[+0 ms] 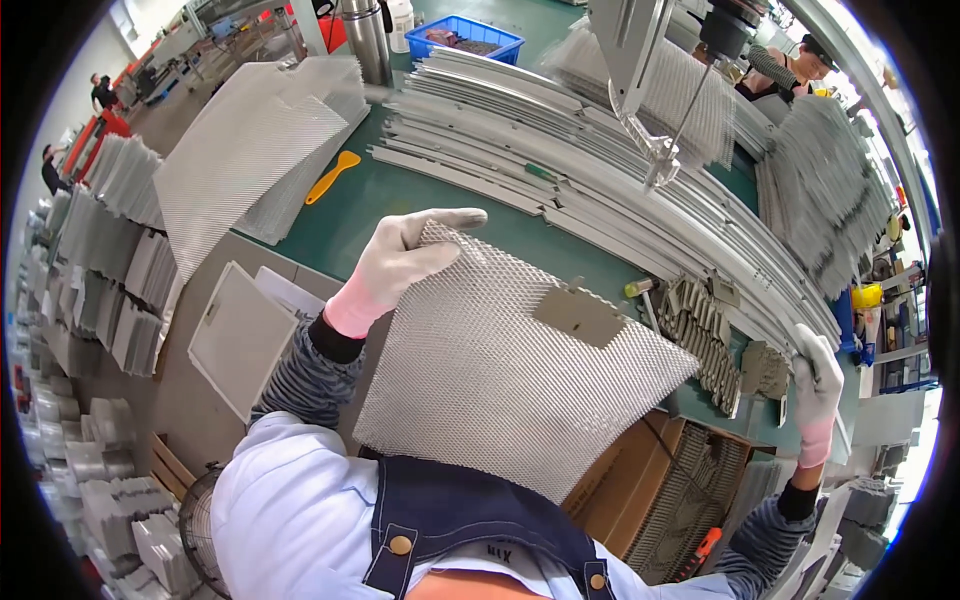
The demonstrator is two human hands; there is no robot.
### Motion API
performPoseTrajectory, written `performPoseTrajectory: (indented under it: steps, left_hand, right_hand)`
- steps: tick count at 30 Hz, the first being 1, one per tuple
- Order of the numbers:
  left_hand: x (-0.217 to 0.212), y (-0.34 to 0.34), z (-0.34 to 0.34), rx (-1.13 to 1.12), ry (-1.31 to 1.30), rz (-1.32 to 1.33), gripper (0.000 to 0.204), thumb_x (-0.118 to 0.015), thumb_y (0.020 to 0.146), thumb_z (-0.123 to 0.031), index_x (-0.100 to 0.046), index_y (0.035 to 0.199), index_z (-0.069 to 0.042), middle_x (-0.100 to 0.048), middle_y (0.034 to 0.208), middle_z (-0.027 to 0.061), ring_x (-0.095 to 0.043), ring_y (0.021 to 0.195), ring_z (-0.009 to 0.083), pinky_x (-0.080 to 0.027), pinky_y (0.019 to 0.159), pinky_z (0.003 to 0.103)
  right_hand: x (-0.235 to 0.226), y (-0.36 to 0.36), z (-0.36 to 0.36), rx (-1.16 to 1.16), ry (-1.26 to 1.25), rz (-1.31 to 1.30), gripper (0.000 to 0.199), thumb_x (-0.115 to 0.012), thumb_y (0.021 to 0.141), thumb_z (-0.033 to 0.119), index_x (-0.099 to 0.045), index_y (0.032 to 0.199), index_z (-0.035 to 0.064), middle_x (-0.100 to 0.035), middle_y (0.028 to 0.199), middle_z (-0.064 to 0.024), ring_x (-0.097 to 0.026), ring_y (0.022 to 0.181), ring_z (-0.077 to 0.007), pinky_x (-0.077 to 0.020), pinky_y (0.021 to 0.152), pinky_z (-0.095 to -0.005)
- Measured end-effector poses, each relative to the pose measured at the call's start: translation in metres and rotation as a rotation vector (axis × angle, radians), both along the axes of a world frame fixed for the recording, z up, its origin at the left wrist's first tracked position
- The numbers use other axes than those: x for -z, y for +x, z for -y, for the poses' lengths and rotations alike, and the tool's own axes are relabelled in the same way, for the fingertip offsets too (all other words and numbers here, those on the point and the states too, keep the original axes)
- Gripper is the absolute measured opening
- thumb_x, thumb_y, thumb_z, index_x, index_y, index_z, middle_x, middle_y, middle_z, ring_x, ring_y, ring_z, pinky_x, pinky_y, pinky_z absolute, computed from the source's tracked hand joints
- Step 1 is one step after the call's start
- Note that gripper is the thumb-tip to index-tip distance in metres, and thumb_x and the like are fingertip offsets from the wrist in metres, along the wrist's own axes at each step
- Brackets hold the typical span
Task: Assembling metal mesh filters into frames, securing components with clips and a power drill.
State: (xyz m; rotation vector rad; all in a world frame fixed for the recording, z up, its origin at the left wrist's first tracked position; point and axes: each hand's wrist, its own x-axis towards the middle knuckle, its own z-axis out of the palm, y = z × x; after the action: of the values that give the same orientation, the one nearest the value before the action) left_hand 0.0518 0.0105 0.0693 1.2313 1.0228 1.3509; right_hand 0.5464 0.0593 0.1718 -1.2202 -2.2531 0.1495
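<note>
My gloved left hand [405, 260] pinches the upper left corner of a silver metal mesh sheet [500, 370], which lies tilted in front of my body. A small grey-beige plate [580, 316] with a tab rests on the sheet near its far edge. Stretched far to the right, my gloved right hand [818, 390] has its fingers curled at the right ends of long aluminium strips [640, 210]. It seems to grip one strip there, though its palm side is hidden. Beyond the sheet the strips lie stacked across the green bench [400, 195].
A yellow scraper [332, 178] lies beside more mesh sheets [245, 150] at the left. Small metal plates [700, 330] are piled right of my sheet. A machine arm [640, 90] hangs overhead. A cardboard box [640, 490] stands below. A person [790, 70] works at the far right.
</note>
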Motion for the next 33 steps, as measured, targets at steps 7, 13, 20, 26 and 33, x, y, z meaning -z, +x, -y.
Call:
performPoseTrajectory:
  steps: [7, 13, 20, 26, 33]
  left_hand:
    - [-0.017, -0.005, 0.025, 0.070, 0.069, -0.068, 0.036, -0.057, 0.086, -0.002, -0.060, 0.122, 0.004, -0.067, 0.097, 0.0033, -0.053, 0.079, 0.0011, -0.044, 0.073, 0.018]
    - [-0.024, -0.002, 0.035, -0.024, 0.134, -0.105, 0.038, -0.057, 0.087, -0.003, -0.059, 0.125, 0.002, -0.065, 0.095, 0.0009, -0.052, 0.078, 0.0006, -0.043, 0.071, 0.018]
    - [-0.024, -0.001, 0.040, -0.012, 0.051, 0.029, 0.033, -0.062, 0.088, -0.009, -0.061, 0.119, 0.003, -0.063, 0.086, -0.0011, -0.052, 0.076, 0.0024, -0.043, 0.070, 0.019]
    - [-0.011, -0.014, 0.051, -0.035, 0.054, 0.147, 0.032, -0.062, 0.090, -0.016, -0.062, 0.114, 0.005, -0.064, 0.094, 0.0019, -0.054, 0.079, 0.0050, -0.044, 0.072, 0.022]
    - [-0.024, -0.013, 0.057, 0.049, -0.040, 0.090, 0.047, -0.060, 0.091, -0.014, -0.048, 0.132, 0.004, -0.062, 0.112, 0.0043, -0.057, 0.096, 0.0088, -0.044, 0.087, 0.023]
  right_hand:
    - [-0.019, -0.078, -0.026, -0.209, -0.608, -0.134, 0.026, -0.052, 0.089, 0.008, -0.059, 0.109, -0.0064, -0.060, 0.080, -0.0041, -0.059, 0.072, -0.0130, -0.0478, 0.069, -0.0253]
    - [-0.020, -0.163, -0.043, -0.475, -0.862, -0.214, 0.043, -0.058, 0.094, 0.031, -0.056, 0.114, -0.0071, -0.066, 0.088, -0.0079, -0.068, 0.080, -0.0155, -0.0557, 0.073, -0.0267]
    - [0.003, -0.276, -0.032, -0.735, -0.880, -0.074, 0.038, -0.058, 0.094, 0.027, -0.059, 0.114, -0.0060, -0.066, 0.091, -0.0079, -0.063, 0.079, -0.0128, -0.0520, 0.074, -0.0265]
    - [-0.011, -0.309, -0.004, -0.657, -0.664, 0.163, 0.025, -0.059, 0.089, 0.011, -0.062, 0.108, -0.0038, -0.065, 0.083, -0.0146, -0.062, 0.075, -0.0200, -0.0488, 0.073, -0.0321]
    - [-0.016, -0.311, 0.005, -0.644, -0.713, 0.263, 0.023, -0.061, 0.088, 0.012, -0.061, 0.106, -0.0025, -0.062, 0.076, -0.0106, -0.059, 0.070, -0.0155, -0.0477, 0.068, -0.0308]
